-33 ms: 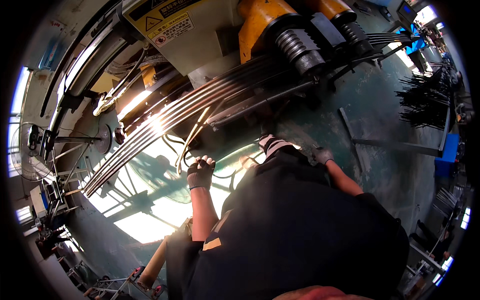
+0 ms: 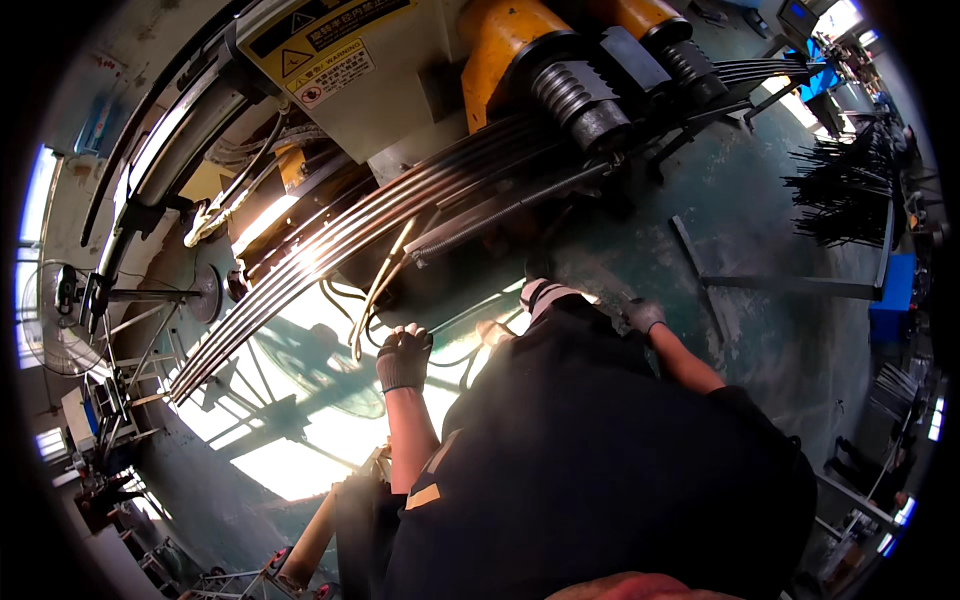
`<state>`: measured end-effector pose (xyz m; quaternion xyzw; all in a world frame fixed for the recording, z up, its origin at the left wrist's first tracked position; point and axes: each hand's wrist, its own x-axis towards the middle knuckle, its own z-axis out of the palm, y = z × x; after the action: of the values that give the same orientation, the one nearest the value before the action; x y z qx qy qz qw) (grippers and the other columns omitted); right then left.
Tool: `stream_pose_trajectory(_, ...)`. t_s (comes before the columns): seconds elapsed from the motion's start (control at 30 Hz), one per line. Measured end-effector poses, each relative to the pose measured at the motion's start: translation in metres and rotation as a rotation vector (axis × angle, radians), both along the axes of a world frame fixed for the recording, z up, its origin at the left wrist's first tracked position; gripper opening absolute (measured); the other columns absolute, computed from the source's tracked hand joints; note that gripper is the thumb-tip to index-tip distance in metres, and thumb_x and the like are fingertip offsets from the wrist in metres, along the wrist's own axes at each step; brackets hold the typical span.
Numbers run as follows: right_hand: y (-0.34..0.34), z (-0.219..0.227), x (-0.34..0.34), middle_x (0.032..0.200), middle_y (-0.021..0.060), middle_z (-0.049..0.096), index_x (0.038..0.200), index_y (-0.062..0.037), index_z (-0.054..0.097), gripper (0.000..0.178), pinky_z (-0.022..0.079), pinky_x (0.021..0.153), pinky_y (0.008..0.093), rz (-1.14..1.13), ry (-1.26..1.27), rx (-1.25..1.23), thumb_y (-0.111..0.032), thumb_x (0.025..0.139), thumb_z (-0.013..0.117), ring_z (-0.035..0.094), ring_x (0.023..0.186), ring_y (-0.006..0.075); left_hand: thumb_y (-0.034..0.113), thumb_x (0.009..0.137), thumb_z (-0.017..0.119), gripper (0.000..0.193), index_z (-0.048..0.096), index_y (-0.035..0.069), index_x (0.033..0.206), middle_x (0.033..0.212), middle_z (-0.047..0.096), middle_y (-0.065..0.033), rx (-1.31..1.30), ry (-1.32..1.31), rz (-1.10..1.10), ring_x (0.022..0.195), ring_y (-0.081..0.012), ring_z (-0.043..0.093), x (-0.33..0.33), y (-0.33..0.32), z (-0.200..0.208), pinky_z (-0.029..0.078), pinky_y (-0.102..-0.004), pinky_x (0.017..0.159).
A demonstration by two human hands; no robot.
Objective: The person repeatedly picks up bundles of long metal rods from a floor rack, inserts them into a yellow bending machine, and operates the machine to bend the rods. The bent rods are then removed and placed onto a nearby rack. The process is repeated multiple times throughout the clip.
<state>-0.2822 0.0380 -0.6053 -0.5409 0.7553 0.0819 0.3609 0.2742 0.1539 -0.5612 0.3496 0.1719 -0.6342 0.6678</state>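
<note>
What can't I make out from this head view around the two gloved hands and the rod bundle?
- Left hand: the dark glove faces away, so whether its fingers grip anything is hidden.
- Right hand: small, partly behind the dark-clothed body; its grasp is unclear.
- Bundle of metal rods: glare washes out the middle, and its upper end runs behind the machine's black rollers.
- Shiny floor: overexposed, detail lost.

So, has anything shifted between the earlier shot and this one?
Nothing visibly changed. The gloved left hand sits below the bundle of long metal rods, the gloved right hand is low over the green floor, and the machine looks the same.
</note>
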Motion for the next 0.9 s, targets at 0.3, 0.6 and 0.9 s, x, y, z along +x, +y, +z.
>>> stream_pose_trajectory(0.3, -0.058, 0.059, 0.025, 0.093, 0.0115, 0.076, 0.101, 0.0008, 0.073, 0.035, 0.052, 0.079, 0.0359, -0.095, -0.339, -0.459, -0.032, 0.091, 0.066, 0.071, 0.088, 0.0239, 0.016, 0.099, 0.045, 0.018, 0.058, 0.003, 0.098, 0.102, 0.065, -0.0199, -0.062, -0.226, 0.194, 0.093, -0.0363, 0.058, -0.008, -0.004, 0.095, 0.049, -0.0498, 0.085)
stream_pose_trajectory(0.6, -0.168, 0.222, 0.092, 0.119, 0.0076, 0.07, 0.127, 0.0005, 0.066, 0.042, 0.047, 0.095, 0.0334, -0.486, -1.017, -0.9, -0.029, 0.097, 0.068, 0.063, 0.104, 0.0193, 0.042, 0.108, 0.048, 0.052, 0.048, -0.003, 0.133, 0.143, 0.044, -0.0217, -0.218, -0.417, 0.289, 0.129, -0.0356, 0.047, -0.017, -0.044, 0.187, 0.039, -0.0501, 0.115)
stream_pose_trajectory(0.9, -0.225, 0.242, 0.087, 0.117, 0.0132, 0.071, 0.124, 0.0015, 0.067, 0.046, 0.047, 0.094, 0.0365, -0.72, -1.325, -0.939, -0.037, 0.099, 0.061, 0.063, 0.104, 0.0233, 0.044, 0.107, 0.047, 0.057, 0.055, -0.006, 0.134, 0.147, 0.052, -0.0266, -0.49, -0.529, 0.303, 0.137, -0.0427, 0.046, 0.029, -0.113, 0.265, 0.035, -0.0547, 0.118)
